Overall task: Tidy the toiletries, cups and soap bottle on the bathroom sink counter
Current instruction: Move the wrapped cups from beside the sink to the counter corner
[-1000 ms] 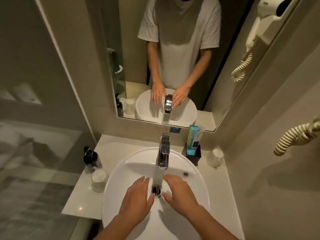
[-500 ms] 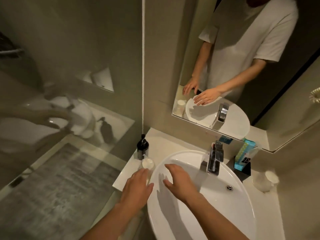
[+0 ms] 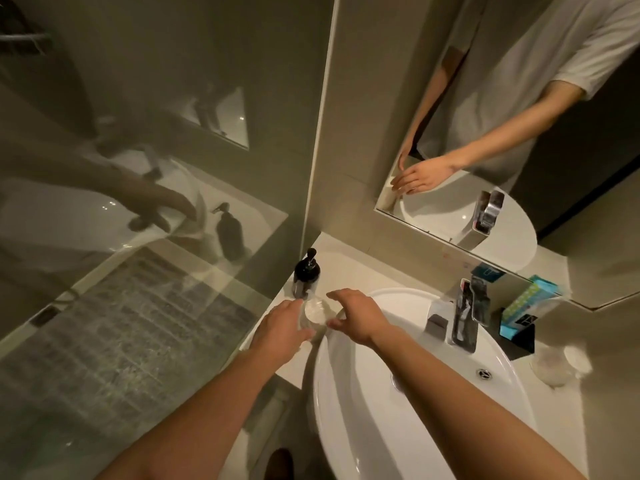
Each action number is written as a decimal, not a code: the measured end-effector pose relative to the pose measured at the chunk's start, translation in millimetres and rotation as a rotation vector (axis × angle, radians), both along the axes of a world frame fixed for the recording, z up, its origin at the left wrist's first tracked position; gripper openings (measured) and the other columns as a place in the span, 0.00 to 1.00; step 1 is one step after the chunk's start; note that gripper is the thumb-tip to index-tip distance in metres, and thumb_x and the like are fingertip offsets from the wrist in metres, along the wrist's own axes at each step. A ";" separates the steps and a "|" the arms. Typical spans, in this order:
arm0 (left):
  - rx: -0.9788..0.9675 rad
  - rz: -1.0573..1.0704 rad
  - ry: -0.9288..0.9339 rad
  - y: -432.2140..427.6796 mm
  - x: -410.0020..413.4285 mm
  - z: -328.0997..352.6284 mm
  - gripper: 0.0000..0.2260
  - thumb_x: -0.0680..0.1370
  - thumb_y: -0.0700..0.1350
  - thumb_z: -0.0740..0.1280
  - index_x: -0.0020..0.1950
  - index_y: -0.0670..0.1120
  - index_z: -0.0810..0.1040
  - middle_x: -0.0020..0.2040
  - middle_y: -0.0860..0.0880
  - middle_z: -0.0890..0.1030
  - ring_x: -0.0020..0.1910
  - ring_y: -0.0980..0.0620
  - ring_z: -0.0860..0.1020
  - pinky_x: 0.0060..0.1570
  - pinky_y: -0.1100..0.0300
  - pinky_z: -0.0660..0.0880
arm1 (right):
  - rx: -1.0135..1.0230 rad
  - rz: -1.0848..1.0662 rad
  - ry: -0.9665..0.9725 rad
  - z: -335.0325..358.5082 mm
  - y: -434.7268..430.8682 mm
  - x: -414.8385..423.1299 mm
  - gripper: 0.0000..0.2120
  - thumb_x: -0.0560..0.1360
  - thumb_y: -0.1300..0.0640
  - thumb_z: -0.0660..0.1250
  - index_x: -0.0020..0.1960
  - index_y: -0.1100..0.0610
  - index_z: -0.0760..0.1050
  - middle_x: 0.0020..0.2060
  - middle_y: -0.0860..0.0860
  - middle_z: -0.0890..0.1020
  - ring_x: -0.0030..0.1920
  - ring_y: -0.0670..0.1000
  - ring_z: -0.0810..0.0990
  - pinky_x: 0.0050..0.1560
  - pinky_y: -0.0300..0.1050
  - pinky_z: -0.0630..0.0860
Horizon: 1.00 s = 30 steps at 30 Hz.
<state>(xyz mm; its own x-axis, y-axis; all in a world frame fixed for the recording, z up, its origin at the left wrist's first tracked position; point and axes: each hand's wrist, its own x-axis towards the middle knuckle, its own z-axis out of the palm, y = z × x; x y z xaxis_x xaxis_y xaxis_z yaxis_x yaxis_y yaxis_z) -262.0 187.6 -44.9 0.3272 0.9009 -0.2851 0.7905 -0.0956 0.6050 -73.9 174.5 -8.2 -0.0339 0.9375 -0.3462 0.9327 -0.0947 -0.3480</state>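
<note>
A pale, lidded cup [image 3: 316,311] stands on the counter's left part, just left of the basin. My left hand [image 3: 280,329] closes around its left side. My right hand [image 3: 358,317] hovers at its right side with fingers spread, the fingertips close to the rim. Right behind the cup stands a dark pump soap bottle [image 3: 306,271]. On the far right of the counter is a second pale cup [image 3: 557,365]. A black holder [image 3: 519,337] with teal toiletry packets [image 3: 530,297] sits against the mirror.
The white basin [image 3: 415,410] fills most of the counter [image 3: 349,268], with a chrome faucet [image 3: 464,315] at its back. A glass shower partition [image 3: 138,306] borders the counter's left edge. The mirror [image 3: 519,133] rises behind.
Both hands left the basin's middle and swung left to the cup beside the soap bottle. My view turned left with them. The left hand now wraps the cup.
</note>
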 end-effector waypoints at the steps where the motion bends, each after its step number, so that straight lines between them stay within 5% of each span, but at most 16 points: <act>1: -0.011 0.009 -0.021 3.5 3.0 -3.1 0.27 0.75 0.50 0.74 0.71 0.46 0.71 0.66 0.46 0.76 0.62 0.47 0.76 0.60 0.51 0.75 | -0.015 0.005 -0.007 -2.2 3.7 -0.2 0.31 0.75 0.47 0.73 0.74 0.51 0.70 0.70 0.52 0.76 0.69 0.56 0.73 0.69 0.50 0.71; 4: -0.051 0.039 -0.093 9.7 10.5 -9.0 0.31 0.74 0.49 0.76 0.75 0.49 0.69 0.65 0.49 0.76 0.57 0.50 0.77 0.52 0.58 0.78 | -0.044 0.012 -0.002 -8.6 10.3 -0.1 0.30 0.73 0.48 0.76 0.72 0.52 0.72 0.68 0.53 0.78 0.67 0.57 0.75 0.67 0.50 0.72; 11: -0.018 0.031 -0.106 17.1 13.9 -23.6 0.30 0.73 0.55 0.76 0.72 0.52 0.72 0.59 0.49 0.79 0.59 0.48 0.78 0.57 0.53 0.76 | -0.046 0.014 0.052 -22.3 17.4 -0.6 0.26 0.73 0.51 0.76 0.69 0.53 0.76 0.65 0.53 0.80 0.63 0.57 0.77 0.63 0.48 0.72; 18: -0.032 0.071 -0.136 22.8 11.0 -29.6 0.30 0.72 0.48 0.79 0.72 0.49 0.73 0.63 0.48 0.79 0.62 0.48 0.77 0.63 0.51 0.75 | -0.047 0.020 0.081 -28.1 23.4 -3.2 0.26 0.73 0.49 0.75 0.69 0.52 0.76 0.65 0.53 0.81 0.63 0.57 0.78 0.64 0.50 0.73; 30: -0.014 0.046 -0.112 35.2 -7.6 -4.1 0.28 0.72 0.49 0.78 0.71 0.49 0.75 0.63 0.49 0.80 0.58 0.48 0.78 0.60 0.50 0.77 | 0.025 0.037 0.256 -14.9 27.5 -8.0 0.22 0.74 0.50 0.74 0.67 0.51 0.77 0.60 0.50 0.84 0.58 0.53 0.80 0.60 0.53 0.76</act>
<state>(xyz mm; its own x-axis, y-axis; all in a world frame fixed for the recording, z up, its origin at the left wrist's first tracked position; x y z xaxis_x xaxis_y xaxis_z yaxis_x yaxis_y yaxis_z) -269.7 222.9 -49.0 0.3157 0.9119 -0.2624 0.7216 -0.0512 0.6904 -81.9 202.0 -23.1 -0.1521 0.9422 -0.2986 0.8168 -0.0503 -0.5747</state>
